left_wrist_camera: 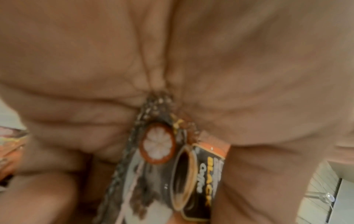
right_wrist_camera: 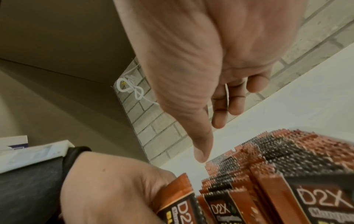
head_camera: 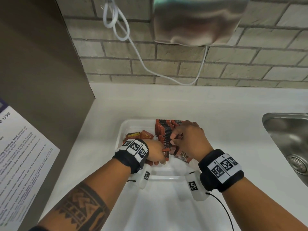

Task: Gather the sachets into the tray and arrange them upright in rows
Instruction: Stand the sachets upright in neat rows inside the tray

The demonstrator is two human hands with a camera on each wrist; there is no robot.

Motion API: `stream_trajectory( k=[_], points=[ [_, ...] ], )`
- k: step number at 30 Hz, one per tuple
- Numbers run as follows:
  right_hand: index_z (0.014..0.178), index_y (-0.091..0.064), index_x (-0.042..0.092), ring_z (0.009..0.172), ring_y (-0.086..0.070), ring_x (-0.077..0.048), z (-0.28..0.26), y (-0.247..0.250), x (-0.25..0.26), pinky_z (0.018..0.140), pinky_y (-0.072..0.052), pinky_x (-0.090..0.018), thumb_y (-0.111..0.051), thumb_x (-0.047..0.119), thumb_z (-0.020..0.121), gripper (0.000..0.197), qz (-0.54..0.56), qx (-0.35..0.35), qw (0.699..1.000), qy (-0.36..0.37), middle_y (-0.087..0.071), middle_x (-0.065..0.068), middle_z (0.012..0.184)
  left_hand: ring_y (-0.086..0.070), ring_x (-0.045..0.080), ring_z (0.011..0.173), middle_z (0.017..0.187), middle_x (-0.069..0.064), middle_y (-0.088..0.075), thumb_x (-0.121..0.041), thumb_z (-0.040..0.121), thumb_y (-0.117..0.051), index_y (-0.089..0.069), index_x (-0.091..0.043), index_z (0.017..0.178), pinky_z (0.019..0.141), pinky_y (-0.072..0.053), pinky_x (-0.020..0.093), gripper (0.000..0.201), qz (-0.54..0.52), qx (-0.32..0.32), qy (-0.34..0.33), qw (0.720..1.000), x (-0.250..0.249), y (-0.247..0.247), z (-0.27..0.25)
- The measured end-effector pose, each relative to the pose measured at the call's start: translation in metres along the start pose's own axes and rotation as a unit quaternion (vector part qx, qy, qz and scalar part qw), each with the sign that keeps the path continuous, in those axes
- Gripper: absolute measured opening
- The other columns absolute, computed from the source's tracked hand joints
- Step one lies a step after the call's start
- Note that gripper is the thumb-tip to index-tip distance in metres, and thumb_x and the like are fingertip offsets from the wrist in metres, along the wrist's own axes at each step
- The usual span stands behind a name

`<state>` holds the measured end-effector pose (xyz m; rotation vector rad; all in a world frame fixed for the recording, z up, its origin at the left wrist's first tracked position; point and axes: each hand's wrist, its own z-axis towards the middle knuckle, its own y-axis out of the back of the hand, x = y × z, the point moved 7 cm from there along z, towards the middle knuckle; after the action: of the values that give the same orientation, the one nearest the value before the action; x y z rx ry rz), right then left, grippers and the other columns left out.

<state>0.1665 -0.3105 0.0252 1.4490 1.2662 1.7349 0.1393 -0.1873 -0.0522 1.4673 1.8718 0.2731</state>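
A clear plastic tray (head_camera: 119,135) sits on the white counter. Orange-and-black sachets stand upright in rows (head_camera: 164,129) in its right half, and a few loose sachets (head_camera: 145,135) lie flat at its left. My left hand (head_camera: 162,157) grips a small bunch of sachets (head_camera: 166,154) just left of the near end of the rows; the left wrist view shows the bunch (left_wrist_camera: 191,174) pressed into the palm. My right hand (head_camera: 174,139) hovers over the rows. Its thumb (right_wrist_camera: 201,151) points down at the sachet tops (right_wrist_camera: 287,159), its fingers loosely bent and holding nothing.
A steel sink (head_camera: 286,139) lies to the right of the tray. A brick wall stands behind, with a hanging white cable (head_camera: 141,60) and a metal unit (head_camera: 196,22). A brown panel with a printed notice (head_camera: 20,155) closes the left side.
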Motion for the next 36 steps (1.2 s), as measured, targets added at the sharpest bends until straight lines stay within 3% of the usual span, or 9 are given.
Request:
stream_trajectory(
  k=[4,10,14,19,24,27,31,34,36],
  points=[
    [0.080,-0.075,0.025,0.073,-0.061,0.001,-0.008,0.003,-0.001,0.064,-0.044,-0.009,-0.068,0.009,0.086,0.018,0.075,0.024,0.997,0.015,-0.068,0.014,0.084,-0.068,0.018,0.076,0.092,0.007,-0.073,-0.017,0.095,-0.062,-0.073,-0.011,0.111,0.077,-0.057,0.030,0.020,-0.103,0.018,-0.030,0.994,0.003,0.004,-0.009],
    [0.093,-0.072,0.018,0.067,-0.065,0.003,-0.019,-0.011,0.001,0.058,-0.043,-0.008,-0.075,0.019,0.088,0.006,0.161,0.080,0.984,-0.020,-0.072,0.008,0.080,-0.073,0.022,0.106,0.117,0.009,-0.074,-0.015,0.093,-0.072,-0.066,0.000,0.121,0.103,-0.053,0.041,0.033,-0.303,0.031,-0.113,0.946,0.008,0.008,-0.014],
    [0.092,-0.072,0.015,0.065,-0.065,0.001,-0.019,-0.007,-0.003,0.056,-0.044,-0.008,-0.075,0.016,0.088,0.005,0.233,0.046,0.970,-0.047,-0.071,0.007,0.077,-0.075,0.023,0.098,0.101,0.012,-0.077,-0.019,0.087,-0.079,-0.066,-0.001,0.116,0.094,-0.058,0.036,0.036,-0.336,-0.022,-0.126,0.933,0.008,0.016,-0.018],
    [0.088,-0.075,0.021,0.069,-0.062,0.003,-0.016,0.000,-0.012,0.060,-0.042,-0.003,-0.077,0.016,0.087,0.005,0.180,-0.012,0.983,-0.038,-0.073,0.008,0.081,-0.076,0.020,0.074,0.083,0.004,-0.078,-0.049,0.079,-0.080,-0.068,-0.020,0.108,0.078,-0.063,0.037,0.043,-0.149,-0.089,-0.063,0.983,0.033,0.024,-0.011],
    [0.076,-0.078,0.024,0.064,-0.063,0.002,-0.019,-0.022,-0.016,0.064,-0.048,-0.012,-0.079,0.017,0.084,0.011,0.107,0.008,0.994,-0.016,-0.070,0.014,0.072,-0.071,0.019,0.068,0.079,0.002,-0.075,-0.040,0.081,-0.076,-0.069,-0.023,0.098,0.078,-0.062,0.040,0.026,-0.014,-0.143,-0.029,0.989,0.038,0.036,-0.016],
    [0.072,-0.078,0.026,0.078,-0.063,-0.005,-0.016,-0.031,-0.019,0.074,-0.055,-0.026,-0.084,0.020,0.076,0.009,0.082,-0.018,0.996,-0.004,-0.070,0.011,0.081,-0.071,0.020,0.077,0.082,-0.002,-0.074,-0.048,0.076,-0.076,-0.072,-0.022,0.094,0.074,-0.059,0.034,0.032,0.034,-0.104,-0.021,0.994,0.027,0.031,-0.020],
    [0.070,-0.077,0.029,0.088,-0.059,-0.007,-0.010,-0.042,-0.023,0.077,-0.052,-0.024,-0.080,0.023,0.076,0.009,0.051,-0.014,0.999,-0.013,-0.067,0.007,0.089,-0.069,0.021,0.083,0.085,-0.001,-0.073,-0.053,0.089,-0.066,-0.074,-0.016,0.097,0.080,-0.057,0.034,0.039,0.077,-0.020,-0.030,0.996,0.004,0.008,-0.015],
    [0.073,-0.076,0.026,0.099,-0.052,-0.009,-0.009,-0.046,-0.022,0.075,-0.044,-0.019,-0.075,0.022,0.079,0.007,0.038,-0.009,0.999,-0.008,-0.060,0.010,0.090,-0.063,0.019,0.068,0.078,0.001,-0.070,-0.052,0.091,-0.064,-0.072,-0.012,0.090,0.066,-0.052,0.030,0.041,0.086,0.005,-0.011,0.996,0.000,-0.003,-0.003],
    [0.075,-0.076,0.023,0.100,-0.049,-0.009,-0.009,-0.045,-0.021,0.075,-0.039,-0.019,-0.075,0.021,0.081,0.006,0.035,-0.008,0.999,-0.006,-0.055,0.012,0.089,-0.061,0.019,0.068,0.082,0.003,-0.071,-0.051,0.090,-0.064,-0.073,-0.011,0.091,0.068,-0.051,0.031,0.041,0.093,0.010,-0.001,0.996,0.001,-0.006,0.002]
  ],
)
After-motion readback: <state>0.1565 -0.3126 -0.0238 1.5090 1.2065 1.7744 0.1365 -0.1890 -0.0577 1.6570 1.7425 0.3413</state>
